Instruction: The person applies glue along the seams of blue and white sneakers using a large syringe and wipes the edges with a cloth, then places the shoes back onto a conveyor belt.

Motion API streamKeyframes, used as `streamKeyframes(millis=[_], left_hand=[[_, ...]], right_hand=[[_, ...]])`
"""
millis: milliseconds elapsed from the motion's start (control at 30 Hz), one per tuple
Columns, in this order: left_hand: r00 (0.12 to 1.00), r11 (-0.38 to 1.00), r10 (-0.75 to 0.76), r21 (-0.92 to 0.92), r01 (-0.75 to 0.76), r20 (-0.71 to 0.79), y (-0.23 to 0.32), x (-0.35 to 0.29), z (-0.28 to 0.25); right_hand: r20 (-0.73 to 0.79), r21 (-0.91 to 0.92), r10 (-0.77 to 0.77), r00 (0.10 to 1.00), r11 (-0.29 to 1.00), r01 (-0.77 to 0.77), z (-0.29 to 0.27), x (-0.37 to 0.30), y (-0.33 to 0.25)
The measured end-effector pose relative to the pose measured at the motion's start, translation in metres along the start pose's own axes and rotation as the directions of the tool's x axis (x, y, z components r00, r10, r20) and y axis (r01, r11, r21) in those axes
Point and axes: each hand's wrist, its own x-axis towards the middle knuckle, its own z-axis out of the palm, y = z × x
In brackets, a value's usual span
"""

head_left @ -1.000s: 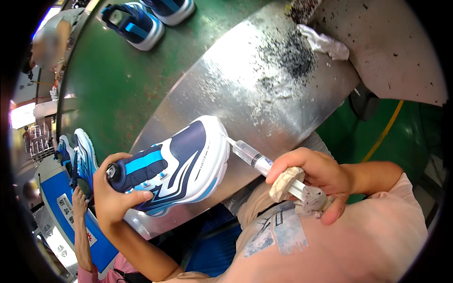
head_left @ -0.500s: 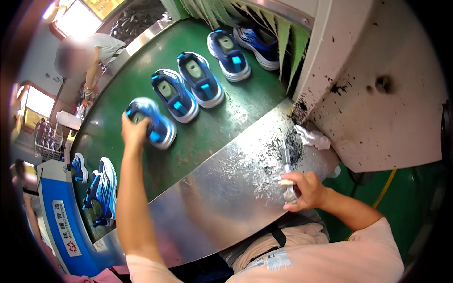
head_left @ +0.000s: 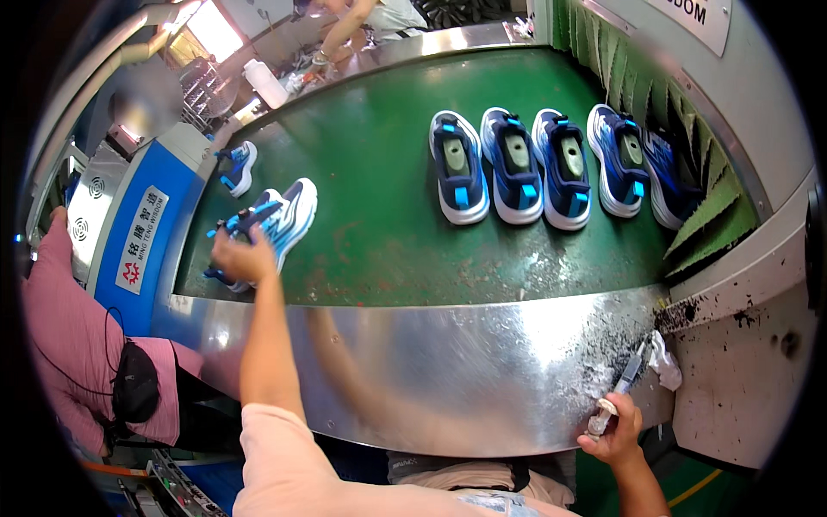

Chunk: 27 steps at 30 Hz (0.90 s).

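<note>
Nearest, at the lower edge, a pale peach short sleeve on the left arm. At lower right, over a shiny brushed-metal ledge, the right hand, fingers curled closed around the rear end of a slim clear plastic syringe with a lumpy off-white wrapping. Syringe tip angled up and away, above black crumbs scattered on the metal, just beside a crumpled white cloth. Off to the left, a person in a pink top with a black pouch. Past the ledge, the left hand, blurred, fingers bent over a blue, navy and white sports shoe at the left end of a flat green work surface; cannot tell how far closed, or how firmly on the shoe. Well apart to the right, a side-by-side row of five matching shoes, the last partly behind a ragged green strip curtain. Farther left, another matching shoe near a blue machine panel. Farthest, across the green surface, a white bottle and a worker in a light top.
</note>
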Motion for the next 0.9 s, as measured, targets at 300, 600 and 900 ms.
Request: streamKeyframes(millis=[300,600,900], left_hand=[[0.966,0.972,-0.135,-0.159,0.172,0.219,0.010,-0.070,0.014],[0.921,0.992,-0.129,0.033,0.126,0.367,0.028,-0.092,-0.005],[0.922,0.998,-0.059,0.043,0.045,0.384,0.088,-0.307,-0.100]], right_hand=[[0.039,0.070,0.199,0.979,0.977,-0.201,-0.021,-0.002,0.019],[0.055,0.122,0.152,0.987,0.980,-0.158,-0.025,0.020,0.069],[0.333,0.103,0.528,0.781,0.803,-0.587,-0.102,0.055,0.002]])
